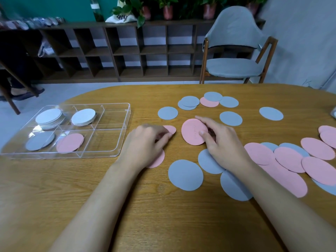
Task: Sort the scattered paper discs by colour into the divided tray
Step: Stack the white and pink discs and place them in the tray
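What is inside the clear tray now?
The tray holds a white stack far left, a second white stack far middle, grey discs near left, pink discs near middle. Right compartments look empty. Lower discs are covered, so uncountable.

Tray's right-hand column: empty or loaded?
Empty: through both right compartments of the tray only bare table shows. White discs, a grey disc and a pink disc fill the other four.

The left hand's grip hides most of a round pink paper disc. Behind the right hand's grip, a grey paper disc lies half-covered.
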{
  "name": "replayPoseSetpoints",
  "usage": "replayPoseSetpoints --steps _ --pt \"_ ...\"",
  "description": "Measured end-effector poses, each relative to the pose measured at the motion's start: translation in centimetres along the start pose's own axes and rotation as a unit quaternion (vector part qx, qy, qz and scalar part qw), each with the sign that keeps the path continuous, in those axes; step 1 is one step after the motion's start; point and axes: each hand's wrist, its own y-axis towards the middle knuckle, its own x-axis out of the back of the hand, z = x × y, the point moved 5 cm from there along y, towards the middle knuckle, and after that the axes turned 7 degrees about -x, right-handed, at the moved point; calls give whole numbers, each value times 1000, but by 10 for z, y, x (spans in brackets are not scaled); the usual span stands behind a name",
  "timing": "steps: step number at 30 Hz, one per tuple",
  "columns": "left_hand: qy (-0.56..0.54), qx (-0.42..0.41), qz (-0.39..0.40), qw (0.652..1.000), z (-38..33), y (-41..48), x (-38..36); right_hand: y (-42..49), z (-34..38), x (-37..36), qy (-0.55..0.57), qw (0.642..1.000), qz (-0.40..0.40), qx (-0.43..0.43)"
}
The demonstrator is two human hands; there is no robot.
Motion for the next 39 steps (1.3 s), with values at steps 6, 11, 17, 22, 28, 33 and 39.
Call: replayPoseSetpoints --steps 6,11,17,22,28,33,39 --pt "-4 -57 -102 993 -9 1 11 -1 1 4 7 1000 -27 5" --pt "-112 -6 -144 983 -10 2 12 -1 6 1 38 999 -16 10" --pt "-182 39 -87 979 -10 3 1 -3 10 -10 56 997 13 43" --pt "-178 37 -83 980 -12 0 1 -5 13 -14 65 997 36 37" --pt "-157 28 -73 985 -15 0 0 -8 17 -18 57 995 80 8" --pt "-119 8 -19 993 -13 2 1 -8 15 -15 8 999 37 27" --pt "-111 48 160 980 17 -5 14 -7 9 -13 0 1000 29 7"
